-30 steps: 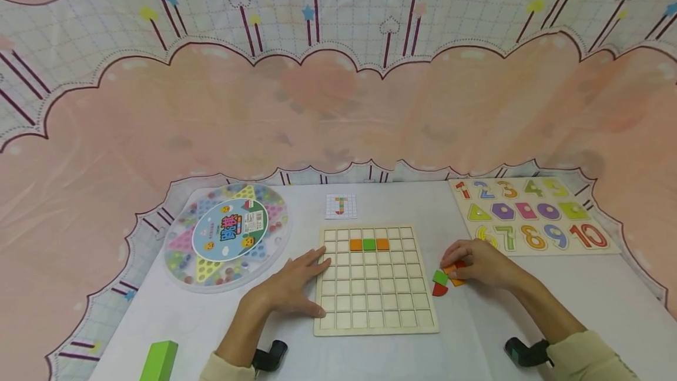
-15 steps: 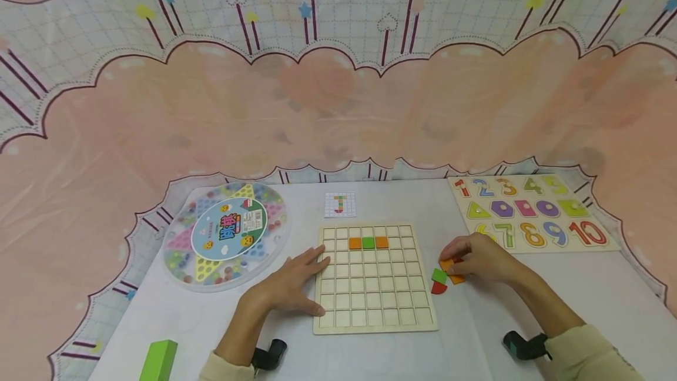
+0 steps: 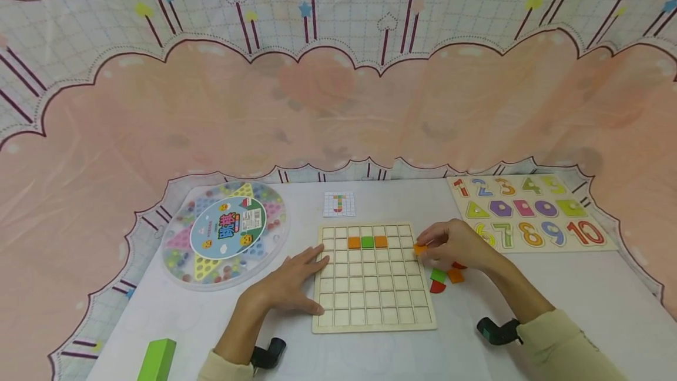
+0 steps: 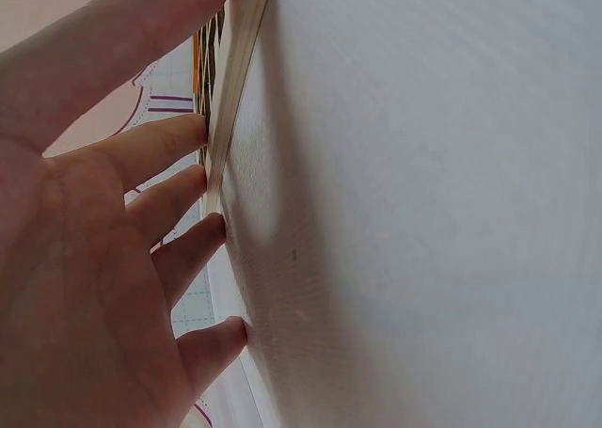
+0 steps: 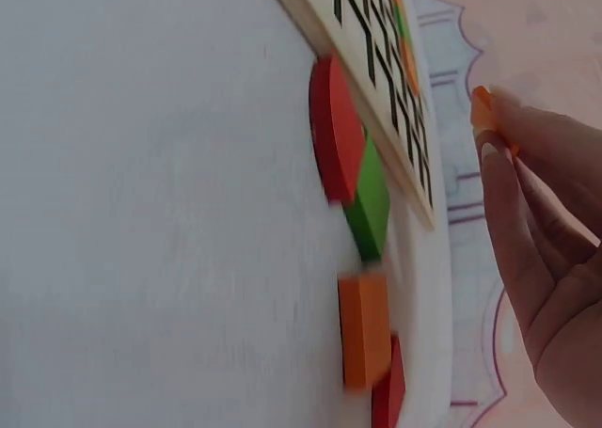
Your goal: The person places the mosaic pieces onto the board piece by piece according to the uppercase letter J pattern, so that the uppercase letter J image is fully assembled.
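A wooden grid board [image 3: 374, 297] lies mid-table, with an orange, a green [image 3: 367, 242] and an orange square tile in a row near its top. My left hand [image 3: 288, 284] rests on its left edge, fingers spread and thumb at the lower corner. My right hand [image 3: 459, 244] pinches an orange tile [image 5: 483, 111] between thumb and fingertips, raised by the board's right edge. Below that hand lie a green tile [image 3: 438, 276], a red quarter-round tile [image 3: 437, 287], another orange tile [image 3: 455, 276] and a second red tile [image 5: 389, 390], partly covered in the head view.
A small pattern card [image 3: 339, 204] with a J shape lies behind the board. On the left is a round Chinese checkers box [image 3: 228, 227], with a green block [image 3: 157, 360] nearer the front. A number puzzle board [image 3: 529, 216] sits at the back right.
My right hand has lifted an orange tile from the loose pieces and carried it left and away from me to the board's right edge. The left hand stays put.
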Available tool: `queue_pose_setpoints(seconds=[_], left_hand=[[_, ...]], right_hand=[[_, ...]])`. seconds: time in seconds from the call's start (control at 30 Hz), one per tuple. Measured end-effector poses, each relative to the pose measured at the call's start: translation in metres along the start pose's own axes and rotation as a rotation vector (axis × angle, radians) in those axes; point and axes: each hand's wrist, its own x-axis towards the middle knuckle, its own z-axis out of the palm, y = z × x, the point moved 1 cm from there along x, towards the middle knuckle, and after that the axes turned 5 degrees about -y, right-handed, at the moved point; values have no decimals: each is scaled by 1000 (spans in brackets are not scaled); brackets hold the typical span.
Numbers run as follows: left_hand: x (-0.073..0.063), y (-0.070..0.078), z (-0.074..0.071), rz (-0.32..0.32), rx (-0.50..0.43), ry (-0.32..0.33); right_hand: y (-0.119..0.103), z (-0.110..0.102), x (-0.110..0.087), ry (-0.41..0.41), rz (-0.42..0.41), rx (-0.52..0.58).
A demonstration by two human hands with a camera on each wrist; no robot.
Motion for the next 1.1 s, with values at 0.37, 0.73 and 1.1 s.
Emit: queue_pose_setpoints(seconds=[0.37,0.73,1.1], left_hand=[[-1,1,-2,1,4,-6],[-1,2,-2,-5,7,0],[0,2,-2,-15,12,-4]], right_hand=[[-34,36,30,19,-26,14],[-51,58,54,20,-92,-81],[-52,71,62,1,-69,-79]])
